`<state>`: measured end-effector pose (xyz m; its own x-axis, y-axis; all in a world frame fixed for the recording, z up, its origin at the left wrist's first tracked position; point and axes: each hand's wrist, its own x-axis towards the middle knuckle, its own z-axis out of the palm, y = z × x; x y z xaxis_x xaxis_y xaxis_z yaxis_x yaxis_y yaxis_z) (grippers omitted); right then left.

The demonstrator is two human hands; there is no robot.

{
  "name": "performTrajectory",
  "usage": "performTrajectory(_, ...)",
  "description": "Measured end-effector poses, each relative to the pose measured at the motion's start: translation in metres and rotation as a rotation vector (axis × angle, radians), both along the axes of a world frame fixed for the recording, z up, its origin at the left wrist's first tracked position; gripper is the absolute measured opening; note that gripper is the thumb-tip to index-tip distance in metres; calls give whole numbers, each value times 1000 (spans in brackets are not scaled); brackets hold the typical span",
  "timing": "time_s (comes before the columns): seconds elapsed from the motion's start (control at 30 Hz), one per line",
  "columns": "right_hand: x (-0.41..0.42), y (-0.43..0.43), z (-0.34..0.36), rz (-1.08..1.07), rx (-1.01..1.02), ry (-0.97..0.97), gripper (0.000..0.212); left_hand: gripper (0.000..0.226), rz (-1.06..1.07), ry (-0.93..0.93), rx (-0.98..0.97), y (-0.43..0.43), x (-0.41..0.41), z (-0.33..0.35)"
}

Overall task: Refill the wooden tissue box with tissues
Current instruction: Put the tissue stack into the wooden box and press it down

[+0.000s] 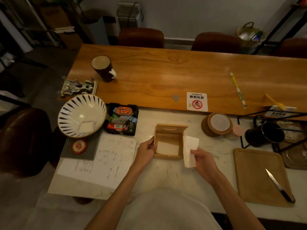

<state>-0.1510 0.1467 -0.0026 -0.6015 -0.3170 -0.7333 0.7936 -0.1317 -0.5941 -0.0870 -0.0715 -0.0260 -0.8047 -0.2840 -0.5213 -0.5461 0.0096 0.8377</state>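
The wooden tissue box [168,157] stands on the white marble counter in front of me, its slotted lid [171,128] swung up at the back. White tissues [167,148] lie flat inside it. My left hand [146,152] grips the box's left wall. Just right of the box, my right hand [201,159] pinches a folded stack of white tissues [190,151], held upright beside the box's right wall.
A striped bowl [82,114] holding folded tissue, a black tray of small items [121,119] and a sheet of paper [103,156] lie to the left. Coasters [217,124], a black mug [265,133] and a cutting board [259,176] with a knife [277,185] sit right.
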Motion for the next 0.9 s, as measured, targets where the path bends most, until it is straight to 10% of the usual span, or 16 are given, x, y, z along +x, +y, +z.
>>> performTrajectory(0.17, 3, -3, 23, 236, 254, 156, 50, 43, -15, 7, -7, -3, 2, -5)
performTrajectory(0.4, -9, -62, 50, 1006, 1087, 1174, 25, 44, -38, 21, 10, -3, 9, -8)
performTrajectory(0.9, -56, -125, -9, 1655, 1011, 636, 40, 46, -94, 73, -233, 12, 14, -26)
